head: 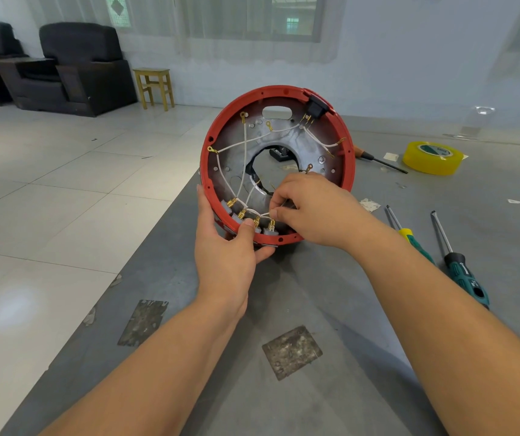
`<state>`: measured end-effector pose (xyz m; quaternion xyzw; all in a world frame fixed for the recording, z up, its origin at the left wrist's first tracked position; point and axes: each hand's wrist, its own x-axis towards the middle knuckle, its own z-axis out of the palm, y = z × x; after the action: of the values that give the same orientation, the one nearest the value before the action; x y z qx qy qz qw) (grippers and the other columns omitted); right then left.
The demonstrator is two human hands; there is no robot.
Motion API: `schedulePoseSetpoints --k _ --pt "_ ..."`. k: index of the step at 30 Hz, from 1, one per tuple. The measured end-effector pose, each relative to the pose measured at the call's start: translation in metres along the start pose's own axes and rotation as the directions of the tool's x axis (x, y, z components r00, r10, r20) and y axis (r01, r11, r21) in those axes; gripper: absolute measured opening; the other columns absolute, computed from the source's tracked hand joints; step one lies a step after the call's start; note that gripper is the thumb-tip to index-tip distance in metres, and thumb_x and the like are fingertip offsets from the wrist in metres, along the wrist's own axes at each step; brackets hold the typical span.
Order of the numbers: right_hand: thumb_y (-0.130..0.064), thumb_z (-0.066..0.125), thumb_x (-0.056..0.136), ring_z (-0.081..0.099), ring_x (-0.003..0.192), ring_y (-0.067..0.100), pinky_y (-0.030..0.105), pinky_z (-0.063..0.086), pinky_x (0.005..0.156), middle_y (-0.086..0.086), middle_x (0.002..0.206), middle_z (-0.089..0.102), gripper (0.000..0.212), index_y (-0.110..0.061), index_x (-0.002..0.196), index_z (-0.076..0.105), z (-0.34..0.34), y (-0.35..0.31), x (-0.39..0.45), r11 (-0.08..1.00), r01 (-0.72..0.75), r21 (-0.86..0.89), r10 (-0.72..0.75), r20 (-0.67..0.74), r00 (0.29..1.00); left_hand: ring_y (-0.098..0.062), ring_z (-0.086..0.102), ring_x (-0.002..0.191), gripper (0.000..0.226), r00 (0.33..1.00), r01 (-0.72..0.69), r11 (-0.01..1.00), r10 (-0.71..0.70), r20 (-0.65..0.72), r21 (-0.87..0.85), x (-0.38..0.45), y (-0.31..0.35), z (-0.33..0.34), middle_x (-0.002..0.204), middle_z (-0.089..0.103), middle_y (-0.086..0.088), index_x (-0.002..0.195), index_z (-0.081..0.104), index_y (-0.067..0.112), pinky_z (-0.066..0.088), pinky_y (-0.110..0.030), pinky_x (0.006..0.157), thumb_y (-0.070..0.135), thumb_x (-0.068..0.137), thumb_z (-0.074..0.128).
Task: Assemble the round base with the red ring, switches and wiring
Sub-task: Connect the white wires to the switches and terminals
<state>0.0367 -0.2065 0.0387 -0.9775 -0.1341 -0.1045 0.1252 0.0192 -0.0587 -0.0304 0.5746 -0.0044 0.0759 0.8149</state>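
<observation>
Evidently, left hand point(225, 247): grips the red-ringed round metal base point(277, 165) at its lower rim, propping it tilted by the grey table's point(189, 357) left edge, exposing the wiring.
Right hand point(310, 209): pinches a white wire point(260, 212) at the rim switches point(252, 220).
Green-handled screwdrivers point(460, 269): right, within reach.

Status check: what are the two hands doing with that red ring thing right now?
Left hand grips the red ring's lower rim, base tilted up on the table. Right hand pinches a white wire by the switches. Nothing in the way.

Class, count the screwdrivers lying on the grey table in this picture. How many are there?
3. One with a yellow-green handle and one with a black-teal handle lie right of the right hand; a brown-handled one lies beside the yellow tape.
</observation>
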Motion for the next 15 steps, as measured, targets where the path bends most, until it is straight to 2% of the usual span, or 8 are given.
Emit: schedulePoseSetpoints --k 6,15 --pt "-0.034 0.063 0.097 0.054 0.105 0.016 0.046 0.051 0.093 -0.012 0.102 0.057 0.014 -0.038 0.084 0.062 -0.001 -0.0012 0.0003 1.0 0.007 0.007 -0.007 0.025 1.0 -0.025 0.08 0.092 0.088 1.0 0.0 1.0 0.0 -0.004 0.0 0.0003 -0.0012 -0.0005 0.129 0.065 0.009 0.159 0.03 0.055 0.067 -0.046 0.074 -0.005 0.102 0.06" --pt "-0.035 0.064 0.097 0.048 0.108 0.019 0.047 0.049 0.094 -0.014 0.099 0.054 0.01 -0.034 0.087 0.067 0.003 -0.0039 -0.0004 1.0 0.017 -0.02 -0.017 0.022 1.0 -0.027 0.08 0.085 0.081 0.999 -0.01 1.0 0.01 -0.045 -0.015 0.0033 -0.0054 -0.0015 0.118 0.07 0.007 0.155 0.04 0.049 0.067 -0.047 0.068 -0.008 0.1 0.059"
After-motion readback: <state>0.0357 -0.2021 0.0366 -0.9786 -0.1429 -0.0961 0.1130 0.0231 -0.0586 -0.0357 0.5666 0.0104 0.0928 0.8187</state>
